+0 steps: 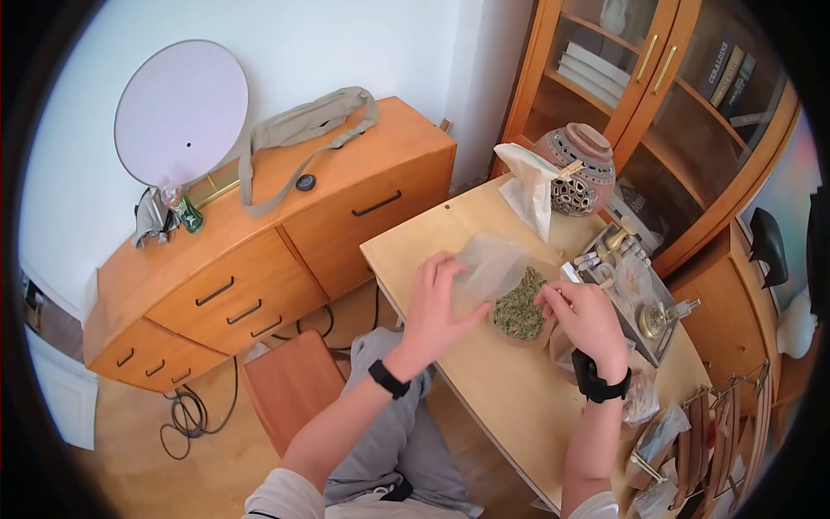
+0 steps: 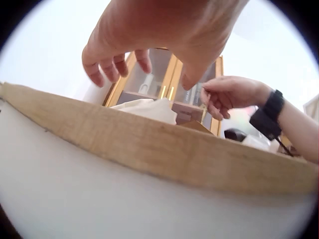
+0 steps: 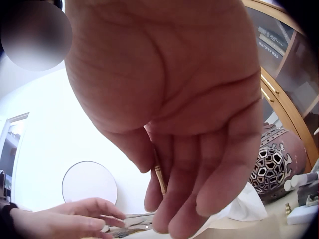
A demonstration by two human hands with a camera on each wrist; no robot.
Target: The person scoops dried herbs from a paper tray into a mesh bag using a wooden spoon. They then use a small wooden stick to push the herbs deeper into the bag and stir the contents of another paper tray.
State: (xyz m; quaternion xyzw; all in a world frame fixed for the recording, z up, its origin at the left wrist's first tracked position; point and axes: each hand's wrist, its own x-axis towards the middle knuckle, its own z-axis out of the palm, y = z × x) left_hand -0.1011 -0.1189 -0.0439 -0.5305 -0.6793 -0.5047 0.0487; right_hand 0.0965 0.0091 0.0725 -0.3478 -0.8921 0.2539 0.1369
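Dried green herbs (image 1: 519, 304) lie in a heap on a translucent sheet or bag (image 1: 491, 264) on the pale wooden table. My left hand (image 1: 432, 313) is spread at the left side of the sheet, thumb towards the herbs; in the left wrist view the left hand (image 2: 159, 30) has nothing between its fingers. Over the right edge of the herbs is my right hand (image 1: 590, 327). Seen in the right wrist view, the right hand (image 3: 169, 94) pinches a thin golden stick (image 3: 160, 180) between thumb and fingers; its lower tip is hidden.
A patterned pot (image 1: 581, 177) and a white paper bag (image 1: 527, 186) stand at the table's far end. A tray (image 1: 664, 339) of small tools and jars lies to the right, with plastic packets (image 1: 641, 400) nearer. Left of the table is a wooden cabinet (image 1: 259, 259).
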